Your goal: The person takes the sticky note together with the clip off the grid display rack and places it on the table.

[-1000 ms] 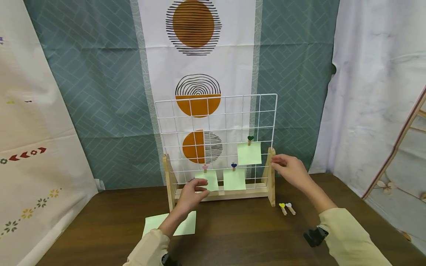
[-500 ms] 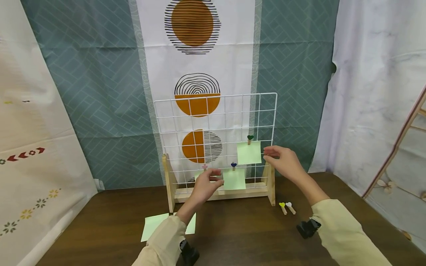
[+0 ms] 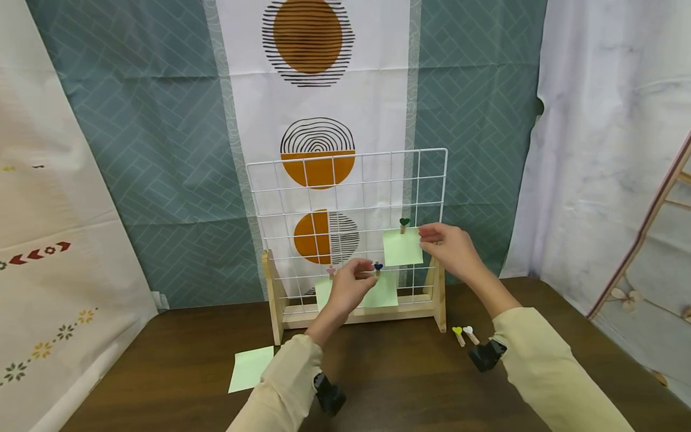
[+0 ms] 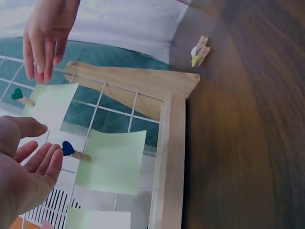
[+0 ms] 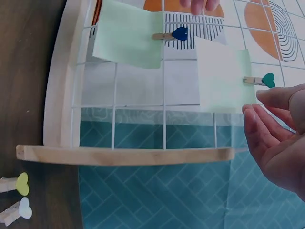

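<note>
A white wire grid [image 3: 345,186] in a wooden stand [image 3: 439,303] carries three pale green paper notes. The upper right note [image 3: 402,252] hangs from a green-heart clothespin [image 3: 403,224]. My right hand [image 3: 454,249] has its fingertips right at that note's upper right edge, thumb and fingers apart in the right wrist view. Over the lower row, my left hand [image 3: 348,289] hovers beside the blue-heart clothespin [image 4: 67,149], its fingers loosely bent with nothing between them. That pin holds the middle note [image 4: 112,162]. The hand partly covers the left note [image 3: 323,292] with its pink-heart clothespin [image 3: 331,273].
On the dark wooden table [image 3: 399,384], a loose green note [image 3: 251,367] lies at the left, close to my left sleeve. Yellow [image 3: 459,336] and white [image 3: 471,335] heart clothespins lie right of the stand. Patterned cloths [image 3: 146,150] hang behind.
My left hand has moved right and up, from the left note to near the blue clothespin. My right hand has moved left and up to the upper note's edge. The notes stay clipped.
</note>
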Motion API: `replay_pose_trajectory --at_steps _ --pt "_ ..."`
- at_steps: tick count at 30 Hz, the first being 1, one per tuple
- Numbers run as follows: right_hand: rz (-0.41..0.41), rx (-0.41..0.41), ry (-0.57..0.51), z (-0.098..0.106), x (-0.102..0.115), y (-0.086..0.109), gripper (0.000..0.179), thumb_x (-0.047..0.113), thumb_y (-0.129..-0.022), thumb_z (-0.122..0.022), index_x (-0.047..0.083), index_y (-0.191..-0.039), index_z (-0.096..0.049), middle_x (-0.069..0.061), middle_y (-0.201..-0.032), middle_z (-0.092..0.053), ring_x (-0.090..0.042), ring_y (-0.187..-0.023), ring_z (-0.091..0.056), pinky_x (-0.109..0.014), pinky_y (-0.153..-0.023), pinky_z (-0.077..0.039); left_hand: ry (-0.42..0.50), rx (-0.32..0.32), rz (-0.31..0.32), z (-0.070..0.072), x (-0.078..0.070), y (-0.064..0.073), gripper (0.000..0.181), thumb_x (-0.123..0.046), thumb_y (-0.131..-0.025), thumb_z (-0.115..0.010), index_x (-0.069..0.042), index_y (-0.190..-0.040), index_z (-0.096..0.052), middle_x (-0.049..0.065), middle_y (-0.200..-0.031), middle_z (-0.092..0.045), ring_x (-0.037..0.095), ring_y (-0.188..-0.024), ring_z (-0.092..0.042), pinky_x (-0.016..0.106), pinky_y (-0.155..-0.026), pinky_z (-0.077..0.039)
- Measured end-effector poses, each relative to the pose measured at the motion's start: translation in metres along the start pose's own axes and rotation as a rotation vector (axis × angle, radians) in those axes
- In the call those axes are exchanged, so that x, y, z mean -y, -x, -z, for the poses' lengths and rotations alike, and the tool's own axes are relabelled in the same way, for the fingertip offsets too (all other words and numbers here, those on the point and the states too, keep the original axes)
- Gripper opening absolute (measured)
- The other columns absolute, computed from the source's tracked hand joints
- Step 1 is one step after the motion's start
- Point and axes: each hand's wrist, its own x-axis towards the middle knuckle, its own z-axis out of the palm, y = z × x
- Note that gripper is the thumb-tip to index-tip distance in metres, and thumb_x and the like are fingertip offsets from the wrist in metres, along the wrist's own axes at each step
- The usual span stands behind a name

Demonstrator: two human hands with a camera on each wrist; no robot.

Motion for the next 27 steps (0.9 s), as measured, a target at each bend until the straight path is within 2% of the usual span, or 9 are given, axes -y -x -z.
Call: replay_pose_trajectory --at_steps 6,10,16,18,22,27 --pt "0.026 -0.011 -0.001 0.000 0.008 -0.009 0.034 0.008 -0.095 -0.060 -0.004 -0.126 -0.058 -0.022 -0.119 -0.063 -0.037 -0.111 -0.057 -0.051 -0.088 -0.047 0.025 -0.039 0.006 -0.009 -0.008 -0.008 0.034 0.002 -0.089 -0.061 0.005 -0.122 -0.058 0.019 -0.117 -0.063 0.030 -0.107 -0.061 0.037 -0.085 -0.052" --pt "0.025 -0.021 -0.010 0.000 0.013 -0.013 0.034 0.009 -0.095 -0.059 -0.003 -0.127 -0.058 -0.021 -0.119 -0.063 -0.037 -0.112 -0.057 -0.049 -0.083 -0.050 0.025 -0.075 0.000 -0.015 -0.014 -0.014 0.038 0.002 -0.088 -0.060 0.006 -0.126 -0.056 0.019 -0.121 -0.061 0.030 -0.112 -0.059 0.037 -0.088 -0.051" --pt "0.036 -0.019 -0.035 -0.001 0.021 -0.020 0.033 0.008 -0.097 -0.056 -0.005 -0.127 -0.058 -0.022 -0.117 -0.064 -0.033 -0.091 -0.067 -0.045 -0.076 -0.053 0.058 -0.170 -0.018 -0.021 -0.018 -0.024 0.036 0.003 -0.089 -0.055 0.005 -0.125 -0.056 0.017 -0.121 -0.061 0.029 -0.113 -0.058 0.036 -0.091 -0.049" --pt "0.030 -0.013 -0.045 -0.001 0.023 -0.022 0.032 0.008 -0.098 -0.054 -0.005 -0.127 -0.057 -0.022 -0.119 -0.063 -0.033 -0.088 -0.068 -0.044 -0.076 -0.053 0.071 -0.189 -0.026 -0.022 -0.019 -0.025 0.035 0.003 -0.090 -0.053 0.005 -0.125 -0.056 0.016 -0.120 -0.061 0.029 -0.112 -0.058 0.036 -0.093 -0.048" --pt "0.005 0.012 -0.076 -0.001 0.025 -0.027 0.033 0.007 -0.099 -0.051 -0.007 -0.129 -0.055 -0.023 -0.124 -0.060 -0.034 -0.094 -0.067 -0.042 -0.080 -0.053 0.076 -0.196 -0.036 -0.024 -0.020 -0.029 0.034 0.004 -0.090 -0.053 0.005 -0.124 -0.057 0.016 -0.119 -0.061 0.029 -0.111 -0.058 0.035 -0.092 -0.048" --pt "-0.036 0.063 -0.153 -0.004 0.026 -0.030 0.036 0.007 -0.102 -0.045 -0.008 -0.135 -0.049 -0.024 -0.133 -0.053 -0.035 -0.107 -0.061 -0.039 -0.084 -0.053 0.085 -0.182 0.006 -0.029 -0.025 -0.029 0.035 0.003 -0.090 -0.054 0.006 -0.125 -0.056 0.016 -0.120 -0.061 0.028 -0.112 -0.058 0.035 -0.089 -0.050"
